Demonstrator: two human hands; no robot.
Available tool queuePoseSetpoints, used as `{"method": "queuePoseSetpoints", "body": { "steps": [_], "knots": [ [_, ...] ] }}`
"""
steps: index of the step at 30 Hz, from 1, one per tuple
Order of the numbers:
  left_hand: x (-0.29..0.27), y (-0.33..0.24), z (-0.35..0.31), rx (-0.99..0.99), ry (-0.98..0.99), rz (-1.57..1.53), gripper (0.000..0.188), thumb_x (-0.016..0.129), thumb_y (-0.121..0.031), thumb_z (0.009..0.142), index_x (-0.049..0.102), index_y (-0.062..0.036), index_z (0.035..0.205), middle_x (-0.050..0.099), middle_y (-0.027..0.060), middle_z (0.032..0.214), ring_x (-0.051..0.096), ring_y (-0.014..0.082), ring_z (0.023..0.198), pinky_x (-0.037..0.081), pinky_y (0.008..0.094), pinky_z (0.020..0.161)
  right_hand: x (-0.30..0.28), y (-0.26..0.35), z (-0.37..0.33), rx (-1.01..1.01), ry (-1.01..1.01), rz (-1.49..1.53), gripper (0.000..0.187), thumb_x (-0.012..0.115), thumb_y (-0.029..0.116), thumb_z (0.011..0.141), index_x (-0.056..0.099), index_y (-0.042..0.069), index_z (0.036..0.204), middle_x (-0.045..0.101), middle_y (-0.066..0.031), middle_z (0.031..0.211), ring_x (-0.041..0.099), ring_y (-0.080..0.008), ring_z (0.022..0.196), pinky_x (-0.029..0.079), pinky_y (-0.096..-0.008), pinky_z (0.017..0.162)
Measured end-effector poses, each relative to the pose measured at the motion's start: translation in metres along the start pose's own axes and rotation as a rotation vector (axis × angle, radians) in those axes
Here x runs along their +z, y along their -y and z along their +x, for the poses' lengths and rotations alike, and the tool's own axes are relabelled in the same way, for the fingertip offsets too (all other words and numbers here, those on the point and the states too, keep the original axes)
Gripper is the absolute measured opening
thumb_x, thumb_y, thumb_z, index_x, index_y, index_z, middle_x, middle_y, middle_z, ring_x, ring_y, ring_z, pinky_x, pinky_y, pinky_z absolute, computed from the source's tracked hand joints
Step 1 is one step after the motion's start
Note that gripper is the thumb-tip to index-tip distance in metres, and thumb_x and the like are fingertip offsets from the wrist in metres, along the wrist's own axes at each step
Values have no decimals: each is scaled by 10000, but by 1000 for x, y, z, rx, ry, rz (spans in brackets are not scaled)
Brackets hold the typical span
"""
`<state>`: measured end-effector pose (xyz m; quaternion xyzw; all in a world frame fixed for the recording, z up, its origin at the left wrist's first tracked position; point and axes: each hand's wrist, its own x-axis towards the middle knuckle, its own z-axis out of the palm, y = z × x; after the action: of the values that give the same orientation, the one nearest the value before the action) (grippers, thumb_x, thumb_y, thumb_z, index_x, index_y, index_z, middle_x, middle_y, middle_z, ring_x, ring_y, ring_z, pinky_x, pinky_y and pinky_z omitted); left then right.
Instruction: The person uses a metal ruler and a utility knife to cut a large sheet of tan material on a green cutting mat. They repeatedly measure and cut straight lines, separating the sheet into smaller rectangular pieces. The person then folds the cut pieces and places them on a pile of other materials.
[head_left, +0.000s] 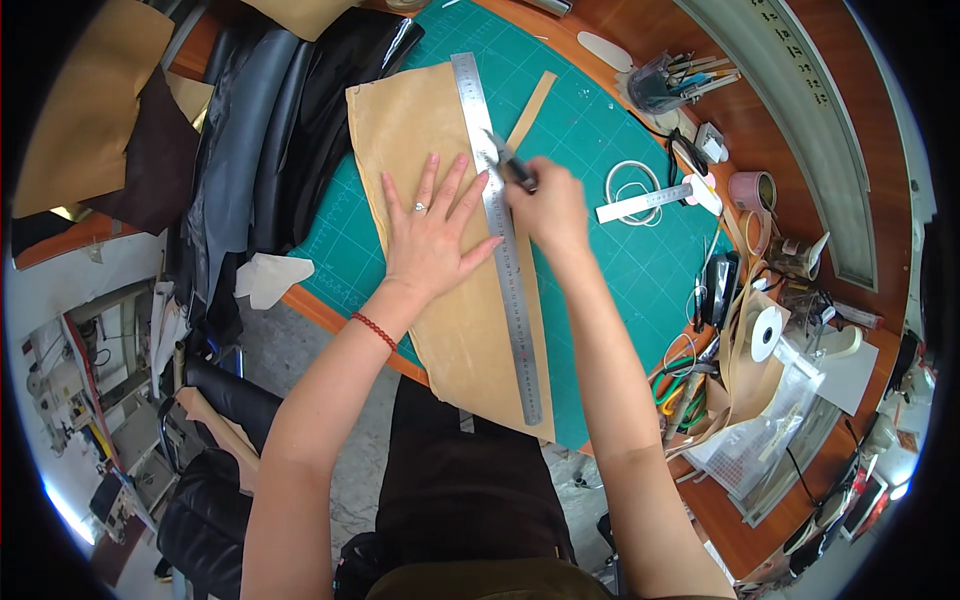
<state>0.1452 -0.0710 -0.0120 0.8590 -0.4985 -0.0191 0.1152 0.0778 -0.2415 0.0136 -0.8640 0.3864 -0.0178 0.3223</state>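
Observation:
A tan sheet of leather [450, 330] lies on the green cutting mat [590, 130], its near end reaching past the table edge. Along its right side runs a long steel ruler [512, 310]. My left hand [432, 225] is spread flat on the leather, with fingertips at the ruler's left edge. In my right hand [548, 205] is a dark-handled utility knife [514, 166], its tip over the upper part of the ruler. A narrow strip of tan leather [533, 108] extends on the mat beyond the knife.
Rolls of black and grey leather [285, 130] lie at the left. On the right are a pen cup [655, 85], a short ruler [645, 202], a white cord coil [632, 180], scissors [680, 385] and a thread spool [767, 332]. A pale scrap [272, 280] hangs by the table's left edge.

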Motion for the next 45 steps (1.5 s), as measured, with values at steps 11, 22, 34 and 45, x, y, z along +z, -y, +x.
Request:
{"method": "queuePoseSetpoints", "body": {
  "steps": [11, 22, 34, 45],
  "knots": [
    [14, 39, 90, 33, -112, 121, 744, 531, -593, 959, 357, -209, 1572, 298, 87, 1641, 225, 334, 1531, 116, 755, 1146, 0, -38, -128, -20, -137, 22, 416, 815, 202, 815, 596, 24, 1121, 648, -156, 1080, 691, -361, 840, 562, -459, 687],
    [7, -5, 22, -57, -99, -108, 587, 573, -260, 988, 392, -44, 1502, 371, 152, 1576, 310, 339, 1495, 196, 619, 1204, 0, -32, -107, 124, -79, 176, 384, 792, 138, 783, 577, 20, 1079, 651, -156, 934, 682, -324, 741, 543, -441, 651],
    [11, 28, 83, -42, -155, 137, 509, 559, -229, 994, 453, -37, 1454, 414, 135, 1543, 334, 324, 1478, 272, 561, 1199, -96, -117, -206, 195, 70, 841, 179, 692, 55, 946, 613, -50, 1067, 719, -78, 911, 721, -144, 787, 548, -257, 632],
    [23, 0, 69, -74, -279, -13, 380, 565, -127, 986, 506, -34, 1349, 496, 141, 1470, 416, 330, 1427, 296, 536, 1197, -20, -110, -286, 408, 195, 1054, 176, 710, 68, 946, 667, -42, 1076, 744, -55, 875, 709, -103, 788, 547, -246, 710]
  ]
}}
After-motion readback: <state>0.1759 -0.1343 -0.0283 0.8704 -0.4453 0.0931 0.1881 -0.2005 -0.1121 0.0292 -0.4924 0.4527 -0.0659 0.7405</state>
